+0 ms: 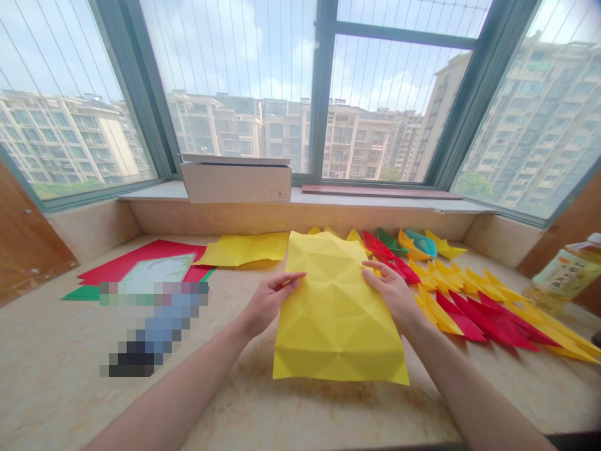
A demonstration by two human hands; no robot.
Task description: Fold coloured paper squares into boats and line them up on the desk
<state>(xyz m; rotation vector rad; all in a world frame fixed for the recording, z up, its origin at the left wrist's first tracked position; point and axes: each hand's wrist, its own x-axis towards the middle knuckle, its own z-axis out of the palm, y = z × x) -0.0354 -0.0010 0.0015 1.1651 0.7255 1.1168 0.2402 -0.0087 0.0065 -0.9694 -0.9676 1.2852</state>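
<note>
A large creased yellow paper sheet [334, 307] lies in front of me on the marble counter [70, 351]. My left hand [267, 300] pinches the sheet's left edge about halfway up. On the opposite edge, my right hand [392, 291] grips the sheet with fingers curled over it. Both hands hold the paper slightly lifted at its far end.
Folded paper boats [469, 307] in yellow, red, green and teal lie in rows at the right. Another yellow sheet [244, 249] and red sheets [141, 257] lie at the left. A cardboard box [235, 180] sits on the window sill. A bottle [563, 272] stands far right.
</note>
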